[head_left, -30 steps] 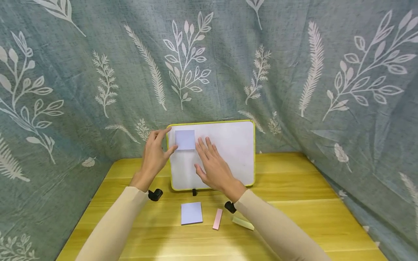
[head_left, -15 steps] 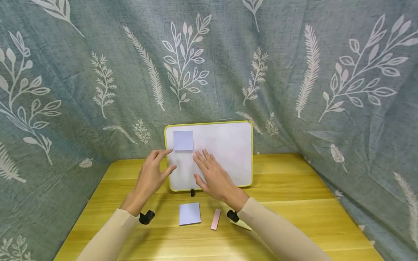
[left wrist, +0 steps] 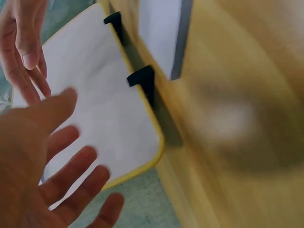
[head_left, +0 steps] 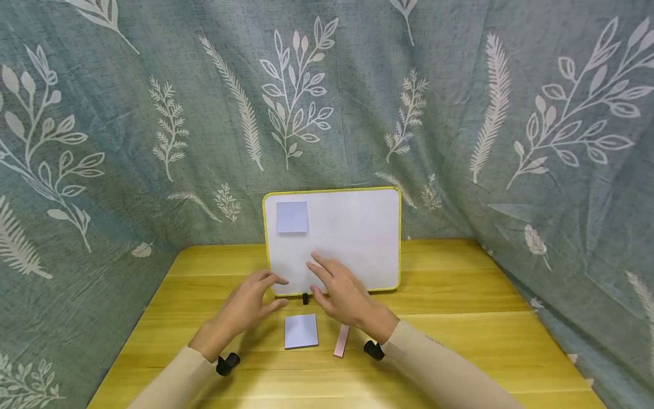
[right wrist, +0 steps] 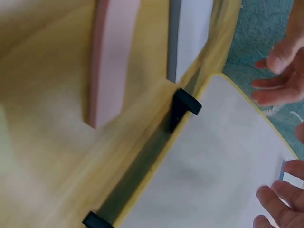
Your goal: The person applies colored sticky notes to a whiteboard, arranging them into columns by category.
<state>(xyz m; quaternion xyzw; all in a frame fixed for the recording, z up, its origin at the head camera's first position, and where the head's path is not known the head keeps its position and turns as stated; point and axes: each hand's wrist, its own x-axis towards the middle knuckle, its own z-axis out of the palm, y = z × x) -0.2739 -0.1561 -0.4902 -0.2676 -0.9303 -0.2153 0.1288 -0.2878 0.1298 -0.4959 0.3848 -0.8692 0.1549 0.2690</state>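
A yellow-framed whiteboard (head_left: 352,238) stands upright at the back of the table, with one light blue sticky note (head_left: 292,217) stuck near its upper left corner. My left hand (head_left: 246,302) hovers at the board's lower left, fingers loosely bent and holding nothing. In front of the board's lower middle, my right hand (head_left: 343,289) is raised with its fingers spread and also holds nothing. Below and between the hands, a light blue sticky note pad (head_left: 301,331) lies on the table. Beside it is a narrow pink sticky note pad (head_left: 341,341), its far end hidden by my right hand.
Black feet (right wrist: 184,107) support the board on the wooden table (head_left: 444,335). Patterned blue-green cloth (head_left: 347,113) hangs behind the table and along both sides. A camera is strapped to each wrist.
Both hands have come down and away from the note on the board, the left one furthest. That note has stayed on the board. My right arm now covers the yellow-green strip.
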